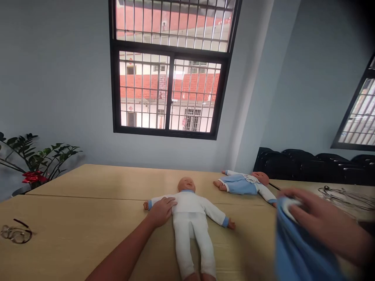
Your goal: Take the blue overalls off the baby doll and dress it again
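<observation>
Head view: white-suited baby doll [191, 218] lies face-up on the wooden table [88, 234], about centre, arms spread, feet toward the near edge. Left hand [162, 210] lies palm-down on the doll's sleeve near the shoulder, fingers loosely bent, pressing rather than gripping. Right hand [316, 218] is closed on a bunched blue cloth [299, 253] with a white patch at the fingers, held above the table's right side. Doll looks soft-bodied and light with a harder head, so limbs will likely flop; best hold is probably under the torso or around the chest, not by a sleeve. Cloth is limp, will drape and snag. A second doll in blue [243, 184] lies just beyond, near but apart. Cables [342, 197] on the far right, eyeglasses [16, 233] at far left, well apart. Wide bare tabletop left of the doll; the right side is tighter. Seam between the two tabletops runs behind the doll's head.
</observation>
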The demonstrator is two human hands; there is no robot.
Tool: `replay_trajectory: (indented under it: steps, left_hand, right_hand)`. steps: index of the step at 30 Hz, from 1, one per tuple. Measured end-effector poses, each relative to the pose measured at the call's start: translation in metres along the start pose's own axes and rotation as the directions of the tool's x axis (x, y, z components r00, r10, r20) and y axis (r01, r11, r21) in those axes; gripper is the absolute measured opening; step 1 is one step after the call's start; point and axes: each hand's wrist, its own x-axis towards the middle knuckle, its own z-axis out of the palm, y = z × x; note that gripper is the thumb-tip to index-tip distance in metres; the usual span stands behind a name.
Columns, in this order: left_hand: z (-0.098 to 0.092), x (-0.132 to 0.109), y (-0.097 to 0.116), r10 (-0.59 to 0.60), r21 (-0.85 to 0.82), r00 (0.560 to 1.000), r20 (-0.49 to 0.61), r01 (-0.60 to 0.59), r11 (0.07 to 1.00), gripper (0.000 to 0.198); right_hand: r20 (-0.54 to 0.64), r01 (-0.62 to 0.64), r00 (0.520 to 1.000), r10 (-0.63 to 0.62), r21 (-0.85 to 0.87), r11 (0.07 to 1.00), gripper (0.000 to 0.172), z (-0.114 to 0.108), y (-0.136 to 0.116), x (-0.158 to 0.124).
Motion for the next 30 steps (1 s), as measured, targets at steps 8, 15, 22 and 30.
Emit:
replay_trajectory:
  steps: [8, 15, 22, 30]
  left_hand:
    - [-0.031, -0.004, 0.020, -0.357, -0.264, 0.932, -0.070, 0.328, 0.907, 0.039]
    - [-0.053, -0.015, 0.031, -0.459, -0.340, 0.889, 0.003, 0.432, 0.835, 0.053]
    - [-0.061, -0.050, 0.069, -0.237, -0.404, 0.968, 0.088, 0.252, 0.879, 0.048]
    - [-0.034, -0.067, 0.089, -0.132, -0.392, 0.973, 0.190, 0.199, 0.898, 0.092]
  right_hand:
    - [-0.050, 0.214, 0.977, -0.208, 0.183, 0.960, 0.034, 0.053, -0.071, 0.088]
    - [0.527, 0.085, 0.739, -0.419, 0.545, 0.834, 0.046, 0.127, -0.131, -0.026]
    - [0.475, 0.218, 0.773, -0.420, 0.422, 0.880, 0.045, 0.202, -0.102, -0.047]
    - [0.354, 0.296, 0.872, -0.339, 0.172, 0.940, 0.052, 0.294, -0.060, -0.010]
